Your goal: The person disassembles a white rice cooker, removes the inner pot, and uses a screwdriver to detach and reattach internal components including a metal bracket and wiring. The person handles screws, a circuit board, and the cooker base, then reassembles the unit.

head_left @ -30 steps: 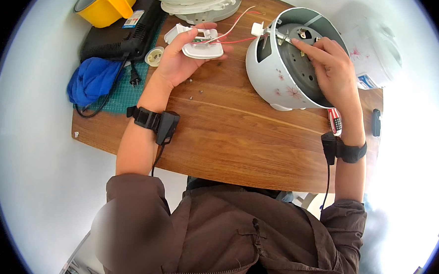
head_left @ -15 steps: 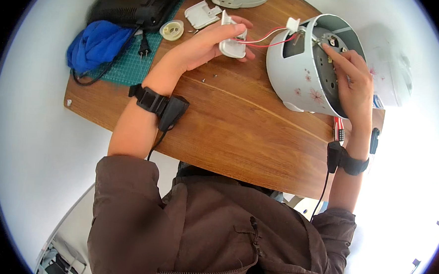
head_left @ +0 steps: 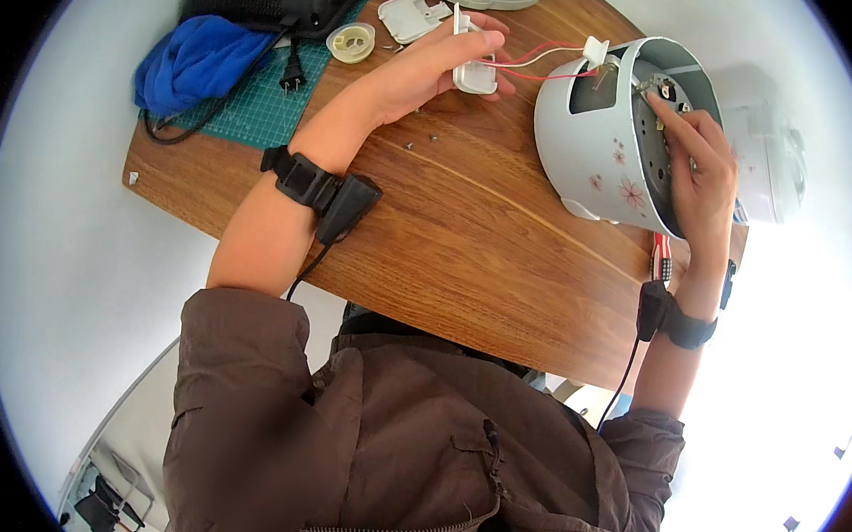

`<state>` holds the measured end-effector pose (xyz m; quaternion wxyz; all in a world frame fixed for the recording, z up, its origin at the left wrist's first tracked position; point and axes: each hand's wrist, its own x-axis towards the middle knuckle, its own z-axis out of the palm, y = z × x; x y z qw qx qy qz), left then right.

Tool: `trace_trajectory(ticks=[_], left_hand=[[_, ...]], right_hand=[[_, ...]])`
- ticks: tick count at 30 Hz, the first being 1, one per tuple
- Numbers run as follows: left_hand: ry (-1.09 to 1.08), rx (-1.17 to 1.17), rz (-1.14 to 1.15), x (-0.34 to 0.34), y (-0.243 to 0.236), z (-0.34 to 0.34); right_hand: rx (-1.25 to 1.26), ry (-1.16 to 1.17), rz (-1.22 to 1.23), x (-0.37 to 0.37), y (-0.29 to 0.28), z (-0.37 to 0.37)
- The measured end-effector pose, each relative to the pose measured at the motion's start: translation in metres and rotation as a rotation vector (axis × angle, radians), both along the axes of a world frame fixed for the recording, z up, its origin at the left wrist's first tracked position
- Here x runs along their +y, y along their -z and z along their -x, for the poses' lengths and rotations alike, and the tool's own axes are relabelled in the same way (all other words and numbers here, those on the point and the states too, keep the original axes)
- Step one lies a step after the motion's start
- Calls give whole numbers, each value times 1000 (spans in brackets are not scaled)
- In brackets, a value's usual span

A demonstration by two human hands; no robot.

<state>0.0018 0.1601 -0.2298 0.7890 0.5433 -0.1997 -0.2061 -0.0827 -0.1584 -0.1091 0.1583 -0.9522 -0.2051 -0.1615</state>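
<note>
My left hand (head_left: 435, 66) grips a small white plastic cover (head_left: 475, 71) between the thumb and fingers. Red and white wires (head_left: 542, 65) run from this cover to a pale appliance shell (head_left: 595, 164), which looks like a rice cooker body with pink flowers. The shell lies tilted, its open end turned to the right, showing a dark perforated metal plate (head_left: 652, 153). At that opening, my right hand (head_left: 698, 169) curls over the rim, and its index finger reaches in to the metal parts near the wire ends. Its thumb is hidden. A white connector piece (head_left: 595, 51) stands at the shell's upper edge.
A white plastic plate (head_left: 412, 17) and a round cream part (head_left: 350, 42) lie beyond my left forearm. Loose screws (head_left: 433, 137) dot the wooden table (head_left: 447, 238). At left are a blue cloth (head_left: 200, 66), a plug (head_left: 292, 74) and a green cutting mat (head_left: 260, 118).
The whole view has shifted slightly. The cover in my left hand has turned a little; my right hand keeps its place at the shell's opening.
</note>
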Motion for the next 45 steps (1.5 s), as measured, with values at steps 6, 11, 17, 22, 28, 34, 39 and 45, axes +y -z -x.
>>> trace_trajectory(ticks=[6, 11, 17, 22, 28, 34, 39, 45], left_hand=[[40, -147, -4, -6, -11, 8], [123, -137, 104, -10, -16, 9], [154, -28, 166, -31, -13, 6], [38, -63, 104, -41, -25, 0], [-53, -424, -65, -50, -29, 1], [-23, -574, -43, -69, -24, -2], [5, -617, -36, -79, -23, -5], [2, -649, -60, -81, -27, -13]], right_hand=[[-25, 3, 0, 0, 0, 2], [-48, -12, -9, -2, 3, 1], [-64, 0, 6, -2, 2, 2], [-114, -21, 8, -4, 2, -1], [-133, -27, -3, -5, 4, -1], [-157, -25, 18, -5, 3, 1], [-179, -39, 14, -7, 4, -1], [-207, -42, 23, -9, 5, -1]])
